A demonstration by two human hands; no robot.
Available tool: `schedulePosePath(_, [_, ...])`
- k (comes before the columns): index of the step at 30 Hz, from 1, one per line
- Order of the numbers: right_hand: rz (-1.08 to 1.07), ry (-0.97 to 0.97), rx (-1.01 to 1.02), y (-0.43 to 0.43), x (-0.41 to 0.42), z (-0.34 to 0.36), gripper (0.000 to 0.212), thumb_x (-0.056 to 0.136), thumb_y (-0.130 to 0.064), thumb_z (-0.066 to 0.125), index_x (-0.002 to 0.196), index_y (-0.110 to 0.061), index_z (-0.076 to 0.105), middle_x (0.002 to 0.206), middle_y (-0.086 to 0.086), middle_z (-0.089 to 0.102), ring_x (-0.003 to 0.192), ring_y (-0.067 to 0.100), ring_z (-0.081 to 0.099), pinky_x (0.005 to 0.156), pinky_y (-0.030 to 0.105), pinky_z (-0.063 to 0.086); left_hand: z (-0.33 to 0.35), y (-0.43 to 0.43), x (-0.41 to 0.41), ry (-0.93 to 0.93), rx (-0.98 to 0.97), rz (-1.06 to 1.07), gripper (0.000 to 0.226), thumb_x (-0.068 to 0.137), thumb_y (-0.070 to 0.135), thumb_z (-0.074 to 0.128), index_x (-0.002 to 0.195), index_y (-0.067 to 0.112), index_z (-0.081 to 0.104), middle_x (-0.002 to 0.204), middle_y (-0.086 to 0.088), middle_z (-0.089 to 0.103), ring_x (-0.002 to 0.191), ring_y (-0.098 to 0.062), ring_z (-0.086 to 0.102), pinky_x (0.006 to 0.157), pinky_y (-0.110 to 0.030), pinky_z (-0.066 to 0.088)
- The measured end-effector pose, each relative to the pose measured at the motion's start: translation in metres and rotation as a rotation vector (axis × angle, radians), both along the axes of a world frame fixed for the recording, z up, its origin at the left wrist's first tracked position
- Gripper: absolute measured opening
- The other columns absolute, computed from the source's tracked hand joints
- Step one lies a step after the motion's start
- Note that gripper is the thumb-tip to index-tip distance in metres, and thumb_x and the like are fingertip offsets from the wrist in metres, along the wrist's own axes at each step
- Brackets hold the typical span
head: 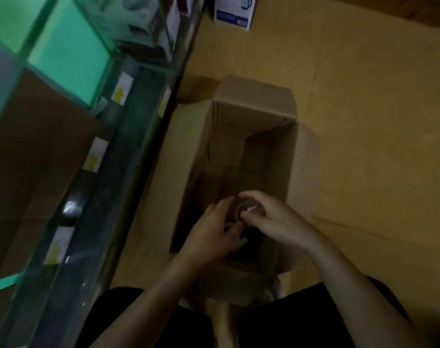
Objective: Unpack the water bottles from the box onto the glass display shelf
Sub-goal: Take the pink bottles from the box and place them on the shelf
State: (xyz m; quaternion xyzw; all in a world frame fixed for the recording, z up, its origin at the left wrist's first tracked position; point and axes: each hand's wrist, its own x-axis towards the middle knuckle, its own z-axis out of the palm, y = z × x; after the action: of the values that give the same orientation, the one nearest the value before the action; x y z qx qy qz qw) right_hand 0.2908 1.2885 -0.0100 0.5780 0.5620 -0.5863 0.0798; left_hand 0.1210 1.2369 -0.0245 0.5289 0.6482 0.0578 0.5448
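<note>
Both left hand and right hand grip bottle in box.

The box is plain brown cardboard, matt and slightly rough, with creased flaps. The floor under it looks like flat sheets of similar matt tan board, with seams showing. The shelf is glass, glossy and smooth, and catches bright glints along its dark edge. The labels on it are white paper with yellow print. The carton at the top is smooth printed card, white and blue. The bottle is dark with a shiny round rim; its material cannot be told. The clothing is black matt cloth.
</note>
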Motion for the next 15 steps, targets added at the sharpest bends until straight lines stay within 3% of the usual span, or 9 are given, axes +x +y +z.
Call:
schedulePosePath(2, [0.01,-0.007,-0.002,0.003,0.001,-0.026,0.045,0.107,-0.034,0.051,0.151,-0.038,0.042,0.142,-0.004,0.054,0.126,0.012,0.054,0.108,0.035,0.048,-0.026,0.002,0.002,-0.049,0.008,0.002,0.061,0.095,0.043,0.059,0.15,0.038,0.034,0.138,0.007,0.053,0.123,-0.009,0.056,0.103,-0.04,0.051])
schedulePosePath(4, [0.023,-0.018,-0.001,0.006,0.005,-0.048,0.043,0.108,-0.03,0.049,0.15,-0.036,0.043,0.139,-0.006,0.055,0.123,0.011,0.055,0.106,0.033,0.048,-0.051,0.004,0.005,-0.07,0.024,-0.004,0.058,0.095,0.041,0.059,0.149,0.037,0.037,0.135,0.008,0.056,0.122,-0.009,0.056,0.103,-0.043,0.051])
schedulePosePath(10, [0.091,-0.077,0.043,0.017,0.01,-0.085,0.048,0.105,-0.019,0.055,0.152,-0.027,0.045,0.143,-0.002,0.055,0.128,0.014,0.055,0.108,0.034,0.047,-0.095,0.012,0.015,-0.068,0.113,-0.045,0.062,0.098,0.031,0.06,0.153,0.029,0.032,0.142,0.001,0.052,0.122,-0.012,0.055,0.102,-0.037,0.051])
schedulePosePath(15, [0.135,-0.123,0.101,0.025,0.011,-0.103,0.051,0.1,-0.006,0.056,0.145,-0.028,0.051,0.13,-0.005,0.06,0.123,0.015,0.059,0.103,0.034,0.049,-0.122,0.013,0.014,-0.042,0.181,-0.136,0.063,0.097,0.033,0.062,0.153,0.03,0.032,0.136,0.001,0.054,0.115,-0.01,0.057,0.094,-0.029,0.05])
